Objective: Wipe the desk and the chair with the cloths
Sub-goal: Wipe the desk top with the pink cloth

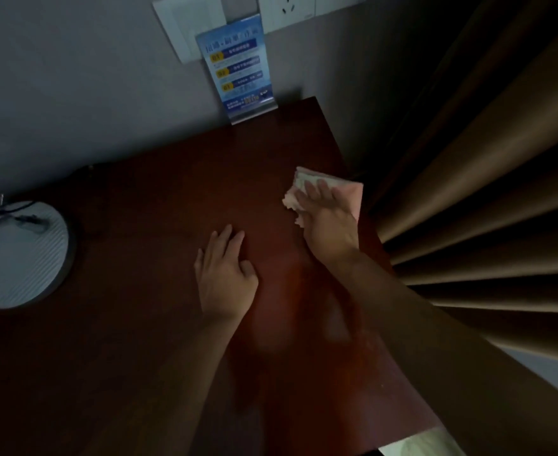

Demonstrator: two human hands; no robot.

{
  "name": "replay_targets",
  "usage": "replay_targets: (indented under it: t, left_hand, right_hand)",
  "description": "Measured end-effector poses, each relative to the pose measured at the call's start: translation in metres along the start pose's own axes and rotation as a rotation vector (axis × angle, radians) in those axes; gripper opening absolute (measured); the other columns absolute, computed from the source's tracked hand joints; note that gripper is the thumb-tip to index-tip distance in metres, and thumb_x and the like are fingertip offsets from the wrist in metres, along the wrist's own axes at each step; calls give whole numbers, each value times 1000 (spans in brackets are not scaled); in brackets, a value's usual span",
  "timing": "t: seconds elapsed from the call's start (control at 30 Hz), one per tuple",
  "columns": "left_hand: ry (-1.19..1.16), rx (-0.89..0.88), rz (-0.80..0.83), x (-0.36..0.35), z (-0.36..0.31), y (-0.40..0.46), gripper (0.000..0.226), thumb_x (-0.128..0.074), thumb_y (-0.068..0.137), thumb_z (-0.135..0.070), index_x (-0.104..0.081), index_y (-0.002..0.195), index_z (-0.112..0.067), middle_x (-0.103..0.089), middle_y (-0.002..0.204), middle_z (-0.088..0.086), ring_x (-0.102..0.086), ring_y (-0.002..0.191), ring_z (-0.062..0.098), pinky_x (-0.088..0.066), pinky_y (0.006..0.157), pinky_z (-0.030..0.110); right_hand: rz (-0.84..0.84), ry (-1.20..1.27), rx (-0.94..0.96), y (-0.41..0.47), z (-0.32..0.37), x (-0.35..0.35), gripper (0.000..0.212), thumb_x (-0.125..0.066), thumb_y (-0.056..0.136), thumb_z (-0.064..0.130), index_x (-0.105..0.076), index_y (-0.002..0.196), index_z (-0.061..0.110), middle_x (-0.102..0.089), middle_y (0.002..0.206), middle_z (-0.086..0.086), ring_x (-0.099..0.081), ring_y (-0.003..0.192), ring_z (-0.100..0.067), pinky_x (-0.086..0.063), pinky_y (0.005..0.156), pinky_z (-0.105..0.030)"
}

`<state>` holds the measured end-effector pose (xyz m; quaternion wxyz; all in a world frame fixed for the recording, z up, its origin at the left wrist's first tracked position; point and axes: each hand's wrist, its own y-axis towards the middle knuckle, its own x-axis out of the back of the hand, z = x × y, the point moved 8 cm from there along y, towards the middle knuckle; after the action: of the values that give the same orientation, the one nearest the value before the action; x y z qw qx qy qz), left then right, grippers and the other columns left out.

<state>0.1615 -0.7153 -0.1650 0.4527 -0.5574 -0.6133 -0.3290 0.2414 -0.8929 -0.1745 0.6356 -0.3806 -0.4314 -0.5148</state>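
Observation:
A dark reddish-brown wooden desk fills the view. My right hand lies flat on a folded pink cloth near the desk's right edge and presses it onto the wood. My left hand rests palm down on the bare desk in the middle, fingers slightly spread, with nothing in it. The room is dim. No chair is in view.
A blue printed sign in a stand sits at the desk's back edge against the grey wall with sockets. A round white lamp base with a cable stands at the left. Brown curtains hang close along the right.

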Motion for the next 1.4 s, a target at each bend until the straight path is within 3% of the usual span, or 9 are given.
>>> replay_targets:
  t: [0.2, 0.3, 0.4, 0.5, 0.63, 0.83, 1.03, 1.2, 1.4]
  left_hand:
    - [-9, -116, -81, 4, 19, -43, 56, -37, 80, -22, -62, 129, -13, -56, 140, 4, -44, 137, 23, -28, 115, 49]
    - [-26, -213, -87, -1, 23, -71, 50, -39, 83, -19, -64, 126, -13, -57, 140, 4, -45, 136, 23, -30, 115, 50]
    - [-43, -226, -56, -7, 29, -94, 49, -39, 86, -18, -62, 129, -15, -52, 145, 2, -40, 140, 20, -26, 117, 46]
    - [-35, -240, -5, -11, 33, -104, 50, -36, 89, -19, -58, 134, -18, -48, 148, 0, -36, 143, 18, -23, 119, 42]
    - [0, -256, 21, -13, 32, -108, 51, -32, 92, -22, -55, 138, -18, -47, 149, 1, -36, 143, 19, -26, 118, 43]
    - [-4, -249, -23, -12, 14, -104, 49, -61, 80, -4, -63, 129, -13, -57, 138, 7, -48, 133, 26, -32, 114, 51]
    - [-46, -367, 1, -18, -37, -91, 44, -57, 80, -5, -67, 123, -13, -63, 126, 5, -58, 117, 29, -44, 103, 48]
    - [-33, -456, 9, -30, -69, -82, 50, -40, 80, -21, -66, 121, -16, -63, 126, 1, -57, 117, 23, -44, 102, 43]
    - [65, -461, 12, -63, -83, -75, 53, -38, 89, -26, -44, 142, -24, -52, 143, -2, -39, 139, 17, -22, 116, 49]
  right_hand:
    - [150, 86, 313, -148, 71, -22, 52, -64, 79, 18, -59, 131, 17, -54, 139, -7, -44, 134, -29, -27, 115, -47]
    - [226, 143, 396, -225, 77, -32, 47, -57, 81, 17, -61, 128, 22, -54, 140, 0, -41, 137, -21, -30, 113, -43]
    - [187, 140, 404, -220, 75, -25, 45, -64, 80, 14, -65, 124, 20, -57, 136, 0, -43, 134, -19, -35, 110, -41]
    - [102, 78, 305, -158, 73, -17, 51, -72, 77, 8, -63, 127, 15, -58, 135, -7, -49, 130, -28, -35, 111, -46]
    - [32, 93, -3, -95, 58, -14, 42, -50, 94, 12, -54, 136, 19, -47, 146, -6, -31, 142, -24, -17, 118, -38]
    - [-43, 142, -186, -236, 18, -9, 42, -54, 90, 14, -59, 132, 16, -53, 140, -8, -41, 136, -27, -32, 112, -46]
    - [-73, 58, -151, -203, -1, 2, 39, -55, 87, 9, -64, 125, 13, -60, 132, -11, -51, 128, -31, -38, 108, -47]
    - [-25, -18, -152, -114, -34, 17, 40, -48, 96, 13, -55, 135, 17, -51, 143, -6, -37, 139, -23, -25, 115, -41]
    - [-131, 45, -238, -222, -38, 11, 45, -64, 84, 6, -61, 129, 12, -58, 135, -8, -48, 132, -25, -37, 108, -43]
